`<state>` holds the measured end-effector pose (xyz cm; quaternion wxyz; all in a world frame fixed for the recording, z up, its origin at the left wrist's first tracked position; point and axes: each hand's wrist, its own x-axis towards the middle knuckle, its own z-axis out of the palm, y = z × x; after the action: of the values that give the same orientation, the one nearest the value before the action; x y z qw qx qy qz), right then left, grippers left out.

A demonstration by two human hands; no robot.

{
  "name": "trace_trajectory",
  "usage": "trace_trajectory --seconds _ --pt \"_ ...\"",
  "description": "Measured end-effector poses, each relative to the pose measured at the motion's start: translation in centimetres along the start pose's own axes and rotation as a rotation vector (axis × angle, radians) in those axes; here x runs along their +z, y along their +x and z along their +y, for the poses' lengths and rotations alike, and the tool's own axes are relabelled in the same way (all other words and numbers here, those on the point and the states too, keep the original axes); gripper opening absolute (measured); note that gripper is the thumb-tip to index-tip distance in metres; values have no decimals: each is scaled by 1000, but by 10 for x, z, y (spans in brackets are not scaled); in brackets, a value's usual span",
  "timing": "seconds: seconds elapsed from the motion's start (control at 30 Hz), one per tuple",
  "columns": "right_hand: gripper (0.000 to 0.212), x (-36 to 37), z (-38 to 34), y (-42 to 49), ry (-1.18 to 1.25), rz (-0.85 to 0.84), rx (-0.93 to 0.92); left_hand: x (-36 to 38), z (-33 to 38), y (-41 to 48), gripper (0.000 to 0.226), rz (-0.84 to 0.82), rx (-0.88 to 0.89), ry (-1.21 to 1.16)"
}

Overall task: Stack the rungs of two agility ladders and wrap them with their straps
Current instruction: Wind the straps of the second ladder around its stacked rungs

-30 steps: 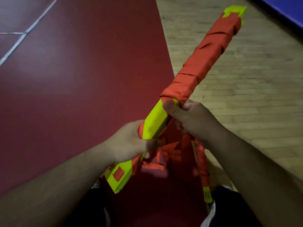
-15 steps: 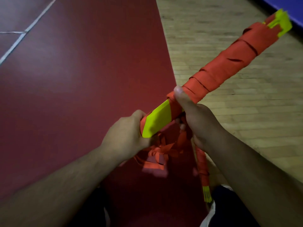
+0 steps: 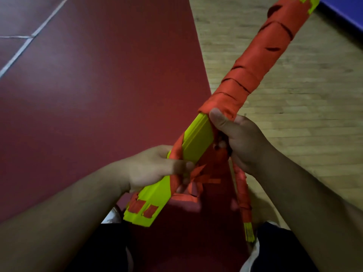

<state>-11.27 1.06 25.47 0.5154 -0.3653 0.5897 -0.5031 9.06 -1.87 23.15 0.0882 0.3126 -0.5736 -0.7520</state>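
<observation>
A stack of yellow-green ladder rungs (image 3: 196, 140) runs diagonally from lower left to upper right. Its upper part is wound in orange strap (image 3: 261, 61); the lower part is bare. My left hand (image 3: 155, 167) grips the stack near its lower end, fingers over a strap loop. My right hand (image 3: 237, 140) holds the stack at the edge of the wrapping, thumb on the last turn. Loose orange strap (image 3: 198, 181) hangs tangled beneath the hands. A second wrapped bundle (image 3: 243, 199) with a yellow-green tip dangles below my right hand.
Dark red court flooring (image 3: 98, 95) with white lines lies on the left, pale wooden floor (image 3: 294, 124) on the right, a blue mat (image 3: 345, 14) at the top right corner. My dark-clothed legs (image 3: 275, 250) fill the bottom edge.
The stack has rotated and swung back more upright, and its lower end is visible again below my left hand. My right thumb stays at the wrap's edge.
</observation>
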Motion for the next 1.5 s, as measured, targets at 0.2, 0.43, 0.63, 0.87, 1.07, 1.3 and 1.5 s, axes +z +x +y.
trace_trajectory --seconds 0.2,0.43,0.63,0.87,1.07,1.3,1.5 --pt "68 -8 7 6 -393 37 -53 1 -6 9 16 360 18 459" --pt "55 -2 10 2 -660 77 -50 0 -16 10 39 660 27 897" --pt "69 -1 14 2 -434 259 -8 2 -17 11 57 512 109 968" --pt "30 -2 11 0 -121 137 -47 -4 0 6 50 144 38 398" --pt "29 0 6 -6 144 -140 -103 4 -2 -5 31 -204 -9 -216" --pt "74 -9 2 5 -372 1 -103 10 -2 3 29 93 77 -115" --pt "72 -12 10 5 -829 44 -49 12 -6 9 25 321 61 128"
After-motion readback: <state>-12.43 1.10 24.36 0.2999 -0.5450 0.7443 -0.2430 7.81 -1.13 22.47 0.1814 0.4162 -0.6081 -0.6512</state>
